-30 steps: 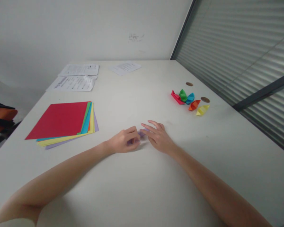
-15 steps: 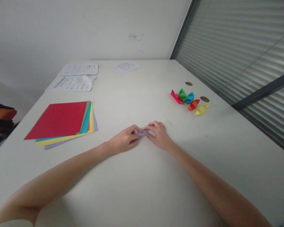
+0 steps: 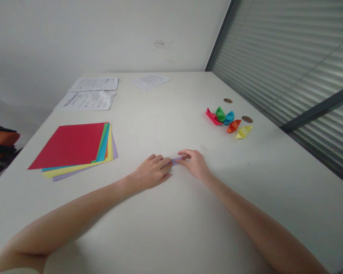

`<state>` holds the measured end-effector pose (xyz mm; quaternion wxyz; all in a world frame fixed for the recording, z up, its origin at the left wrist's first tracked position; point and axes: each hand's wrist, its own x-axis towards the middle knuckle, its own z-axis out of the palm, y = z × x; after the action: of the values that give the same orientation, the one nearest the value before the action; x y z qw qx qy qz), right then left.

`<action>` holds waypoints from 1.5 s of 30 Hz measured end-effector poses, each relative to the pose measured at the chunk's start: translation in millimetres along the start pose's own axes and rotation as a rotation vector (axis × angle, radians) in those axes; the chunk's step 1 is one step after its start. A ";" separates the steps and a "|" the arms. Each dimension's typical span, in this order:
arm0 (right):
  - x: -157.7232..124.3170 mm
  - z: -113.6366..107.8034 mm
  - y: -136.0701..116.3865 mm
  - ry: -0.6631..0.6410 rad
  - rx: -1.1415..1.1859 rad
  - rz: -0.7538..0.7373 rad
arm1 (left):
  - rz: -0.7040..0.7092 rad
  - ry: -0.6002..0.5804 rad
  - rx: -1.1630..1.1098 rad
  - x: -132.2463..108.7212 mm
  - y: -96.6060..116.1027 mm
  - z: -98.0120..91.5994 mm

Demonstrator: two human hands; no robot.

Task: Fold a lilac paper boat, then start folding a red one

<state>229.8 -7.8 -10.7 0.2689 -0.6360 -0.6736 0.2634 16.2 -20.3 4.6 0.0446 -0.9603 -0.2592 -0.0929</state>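
Note:
A small folded piece of purple paper (image 3: 175,161) lies on the white table (image 3: 171,213) between my two hands. My left hand (image 3: 153,173) rests on the table with its fingers curled and their tips pressing the paper's left end. My right hand (image 3: 194,164) pinches the paper's right end between thumb and fingers. Most of the paper is hidden by my fingers.
A fanned stack of coloured paper sheets (image 3: 72,148), red on top, lies at the left. Several small folded paper boats (image 3: 228,122) in red, green, blue, orange and yellow sit at the right, near two brown discs (image 3: 247,119). Printed white sheets (image 3: 88,99) lie at the back.
My right hand's fingers, stretched out a second ago, have closed onto the purple paper. My left hand has shifted slightly toward it and flattened its fingers. The paper stays in place.

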 end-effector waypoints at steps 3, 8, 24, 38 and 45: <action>1.7 -0.1 -1.7 0.003 0.004 0.037 | -0.024 -0.016 0.008 -1.0 -0.2 0.8; 4.1 1.8 -2.9 0.121 -0.070 -0.022 | -0.056 -0.003 0.020 -2.8 -0.3 2.7; 7.2 -5.8 -6.7 0.019 -0.145 0.093 | -0.066 -0.022 0.002 -2.5 0.3 2.6; 9.8 -4.9 1.2 0.079 0.006 0.043 | -0.065 -0.014 0.012 -2.2 0.9 2.8; 9.4 -5.6 1.1 0.109 0.020 0.017 | -0.064 -0.015 0.004 -2.6 1.4 2.9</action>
<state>234.0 1.7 -7.2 0.3096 -0.6525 -0.6497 0.2374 15.1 -22.5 1.2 0.0418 -0.9521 -0.2902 -0.0865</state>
